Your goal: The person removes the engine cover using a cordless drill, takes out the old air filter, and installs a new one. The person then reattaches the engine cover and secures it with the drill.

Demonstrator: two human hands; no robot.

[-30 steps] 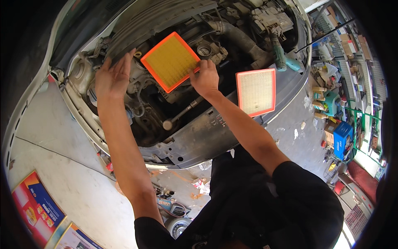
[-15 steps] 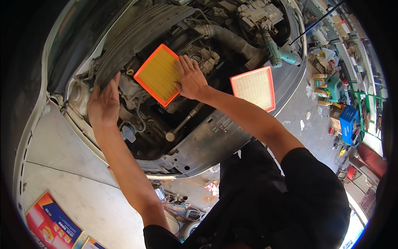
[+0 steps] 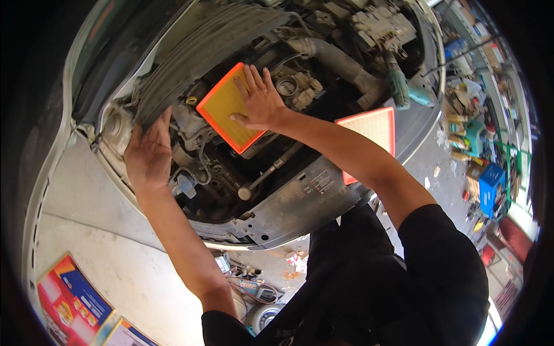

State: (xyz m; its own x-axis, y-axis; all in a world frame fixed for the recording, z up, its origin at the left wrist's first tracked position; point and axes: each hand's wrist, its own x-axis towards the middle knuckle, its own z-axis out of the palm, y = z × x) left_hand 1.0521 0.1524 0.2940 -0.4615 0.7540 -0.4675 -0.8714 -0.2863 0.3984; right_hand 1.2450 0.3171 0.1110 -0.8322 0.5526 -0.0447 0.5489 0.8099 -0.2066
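Right now the orange-rimmed air filter [image 3: 222,106] is lying face up over the middle of the engine bay [image 3: 329,98]. Its outline is sitting like a diamond: one corner is pointing to the bay's far edge, one to its left edge and one to the near edge. It is looking almost square, and your hand is hiding the remaining corner, so you cannot tell a long axis.

Around it, a yellow cap [image 3: 191,100] is showing just beside the left corner, and a metal rod-like tool with a round head [image 3: 245,192] is lying between the filter and the front panel [image 3: 277,202]. A paler filter [image 3: 378,130] is resting toward that panel's right end, with your right forearm [image 3: 352,153] crossing in front and covering part of it. Beyond, a teal power drill [image 3: 398,86] is lying near the bay's right edge.

Your right hand [image 3: 261,106] is pressing flat on the filter, palm down, fingers spread and gripping nothing. Your left hand [image 3: 150,155] is reaching up at the bay's left edge, fingers extending to the black ribbed panel's [image 3: 190,52] lower edge; whether they are gripping it, you cannot tell.
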